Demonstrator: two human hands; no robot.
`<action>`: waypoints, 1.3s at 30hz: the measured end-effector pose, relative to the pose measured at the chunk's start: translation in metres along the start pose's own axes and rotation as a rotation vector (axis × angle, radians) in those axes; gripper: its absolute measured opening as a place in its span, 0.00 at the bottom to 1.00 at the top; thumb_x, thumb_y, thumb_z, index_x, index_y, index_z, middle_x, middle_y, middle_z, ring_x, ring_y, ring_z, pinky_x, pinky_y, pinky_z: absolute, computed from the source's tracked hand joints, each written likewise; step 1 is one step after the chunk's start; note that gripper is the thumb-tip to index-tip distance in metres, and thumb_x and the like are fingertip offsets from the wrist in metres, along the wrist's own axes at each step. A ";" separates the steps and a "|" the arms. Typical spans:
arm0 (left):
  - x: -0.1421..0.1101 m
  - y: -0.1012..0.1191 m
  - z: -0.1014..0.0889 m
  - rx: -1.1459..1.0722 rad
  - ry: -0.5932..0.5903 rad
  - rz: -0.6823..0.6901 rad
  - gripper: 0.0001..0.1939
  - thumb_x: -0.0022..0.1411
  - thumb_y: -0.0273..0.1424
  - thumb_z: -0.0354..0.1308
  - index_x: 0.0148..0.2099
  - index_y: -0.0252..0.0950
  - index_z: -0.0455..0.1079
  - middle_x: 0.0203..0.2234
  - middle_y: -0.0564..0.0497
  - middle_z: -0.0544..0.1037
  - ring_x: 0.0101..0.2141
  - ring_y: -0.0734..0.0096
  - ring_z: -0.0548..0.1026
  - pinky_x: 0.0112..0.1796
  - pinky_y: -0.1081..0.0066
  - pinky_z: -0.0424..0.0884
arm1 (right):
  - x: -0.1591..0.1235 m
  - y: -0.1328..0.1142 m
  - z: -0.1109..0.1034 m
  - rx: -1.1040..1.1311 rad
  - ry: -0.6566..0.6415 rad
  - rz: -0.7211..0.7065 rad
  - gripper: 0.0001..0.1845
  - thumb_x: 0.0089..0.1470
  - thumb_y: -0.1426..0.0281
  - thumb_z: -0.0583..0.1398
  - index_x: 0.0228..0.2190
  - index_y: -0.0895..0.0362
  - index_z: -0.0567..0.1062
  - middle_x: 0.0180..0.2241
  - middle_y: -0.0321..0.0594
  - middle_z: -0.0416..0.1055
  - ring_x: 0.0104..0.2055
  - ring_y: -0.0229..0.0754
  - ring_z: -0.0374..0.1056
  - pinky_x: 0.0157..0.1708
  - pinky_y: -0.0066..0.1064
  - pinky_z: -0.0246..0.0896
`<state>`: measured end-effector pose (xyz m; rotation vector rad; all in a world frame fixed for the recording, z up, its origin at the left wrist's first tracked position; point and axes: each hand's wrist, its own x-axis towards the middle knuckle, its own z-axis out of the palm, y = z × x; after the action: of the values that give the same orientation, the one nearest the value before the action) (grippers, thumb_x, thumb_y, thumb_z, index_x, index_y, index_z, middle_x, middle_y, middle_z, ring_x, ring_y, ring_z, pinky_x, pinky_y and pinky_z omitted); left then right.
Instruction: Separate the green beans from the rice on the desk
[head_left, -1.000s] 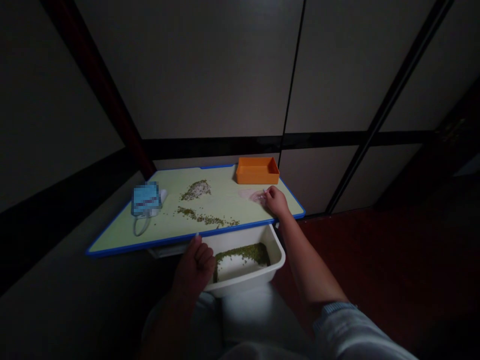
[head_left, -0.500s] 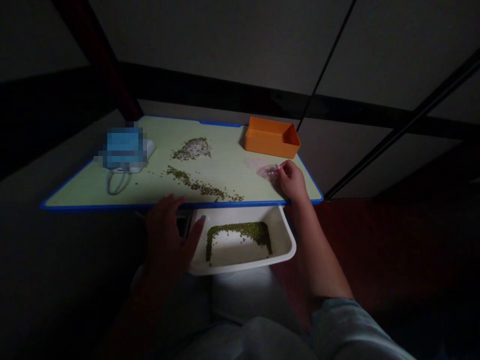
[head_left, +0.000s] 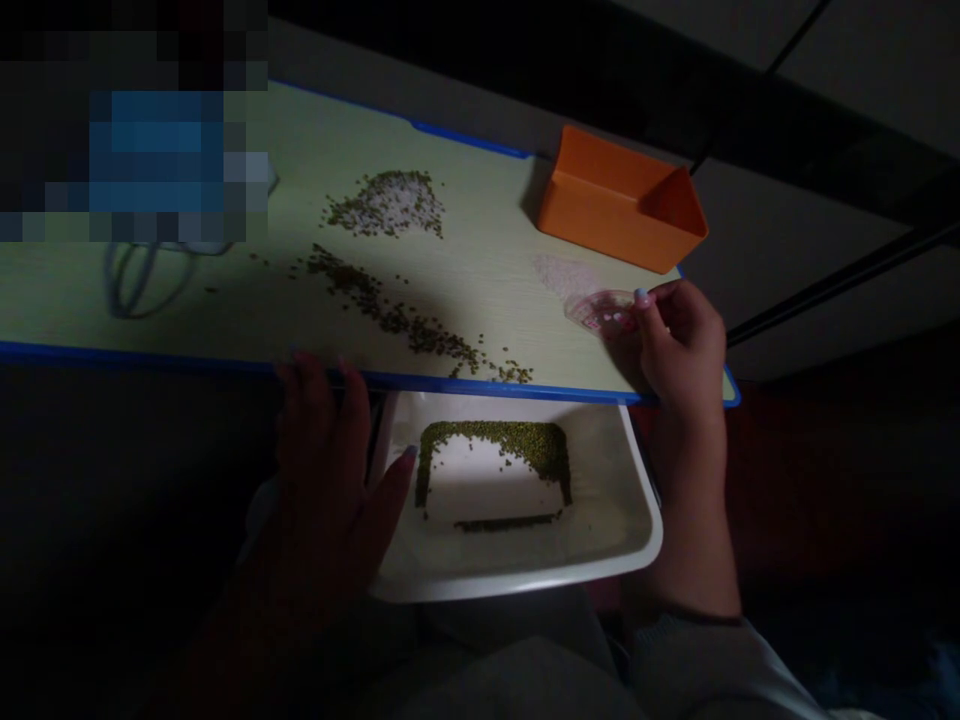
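Note:
My right hand (head_left: 684, 335) pinches a clear, curved plastic piece with pink print (head_left: 602, 314) between thumb and fingers, low over the right part of the table. Beside that piece lies a patch of pale grains (head_left: 562, 275). At the table's front edge my left hand (head_left: 330, 450) is open, fingers spread, its thumb over the left rim of a white plastic tub (head_left: 517, 580). Green beans (head_left: 536, 445) line the tub's bottom edges. On the tabletop, a heap of white grains mixed with green beans (head_left: 394, 203) lies behind a loose strip of green beans (head_left: 397, 320).
An orange open box (head_left: 611, 220) stands at the table's back right. The pale table (head_left: 480, 220) has a blue edge. At left, a blurred-out blue item (head_left: 157, 150) has a grey cord loop (head_left: 124, 285) beside it. The tub sits partly under the table's front edge.
The view has come closer and tilted, so the table appears larger and higher. My right hand still pinches the plastic piece; my left hand stays spread by the tub.

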<state>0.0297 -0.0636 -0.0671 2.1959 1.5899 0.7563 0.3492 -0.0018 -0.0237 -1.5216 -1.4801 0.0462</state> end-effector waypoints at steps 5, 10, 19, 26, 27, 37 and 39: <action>0.001 0.003 0.000 0.099 0.021 0.035 0.38 0.60 0.43 0.45 0.67 0.48 0.29 0.67 0.53 0.24 0.65 0.46 0.28 0.60 0.38 0.38 | -0.001 -0.002 0.000 0.005 0.010 -0.008 0.10 0.56 0.65 0.57 0.25 0.55 0.66 0.23 0.33 0.63 0.25 0.36 0.61 0.25 0.29 0.54; 0.009 0.012 0.004 0.190 -0.030 0.024 0.36 0.61 0.46 0.43 0.67 0.42 0.37 0.68 0.40 0.33 0.65 0.42 0.31 0.56 0.33 0.43 | 0.000 0.001 0.001 0.015 -0.025 0.018 0.10 0.56 0.66 0.56 0.25 0.55 0.65 0.22 0.33 0.64 0.25 0.35 0.61 0.26 0.28 0.53; 0.009 0.017 0.012 -0.096 0.142 -0.036 0.33 0.62 0.41 0.42 0.66 0.42 0.39 0.68 0.42 0.37 0.66 0.49 0.32 0.60 0.40 0.38 | 0.003 -0.004 0.002 -0.498 -0.137 0.005 0.10 0.53 0.64 0.56 0.25 0.57 0.70 0.26 0.42 0.68 0.34 0.45 0.60 0.35 0.36 0.51; -0.002 0.011 0.020 -0.210 0.228 -0.072 0.36 0.61 0.36 0.45 0.67 0.43 0.33 0.68 0.45 0.30 0.65 0.52 0.28 0.61 0.43 0.37 | 0.007 -0.008 0.004 -0.624 -0.055 -0.077 0.10 0.52 0.62 0.57 0.32 0.57 0.71 0.35 0.47 0.69 0.41 0.49 0.59 0.40 0.41 0.52; -0.003 0.012 0.019 -0.219 0.230 -0.078 0.36 0.61 0.36 0.46 0.67 0.43 0.32 0.68 0.46 0.30 0.65 0.52 0.28 0.61 0.43 0.37 | 0.005 -0.013 0.001 -0.592 -0.021 -0.117 0.10 0.52 0.63 0.57 0.33 0.57 0.71 0.35 0.46 0.69 0.41 0.49 0.59 0.40 0.41 0.52; -0.008 0.021 0.008 -0.328 0.120 -0.151 0.38 0.61 0.35 0.48 0.66 0.49 0.29 0.68 0.48 0.27 0.65 0.57 0.27 0.61 0.45 0.32 | -0.073 -0.094 0.020 -0.222 -1.211 -0.490 0.08 0.59 0.67 0.53 0.37 0.54 0.71 0.30 0.40 0.73 0.32 0.41 0.67 0.30 0.31 0.54; -0.009 0.024 0.007 -0.327 0.117 -0.154 0.38 0.61 0.34 0.47 0.66 0.49 0.29 0.68 0.49 0.27 0.66 0.57 0.28 0.61 0.45 0.32 | -0.082 -0.084 0.039 -0.373 -1.332 -0.387 0.13 0.55 0.66 0.57 0.42 0.58 0.69 0.31 0.44 0.74 0.30 0.43 0.67 0.28 0.31 0.52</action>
<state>0.0501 -0.0795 -0.0620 1.8071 1.5412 1.0310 0.2413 -0.0614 -0.0372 -1.4697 -2.9381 0.6947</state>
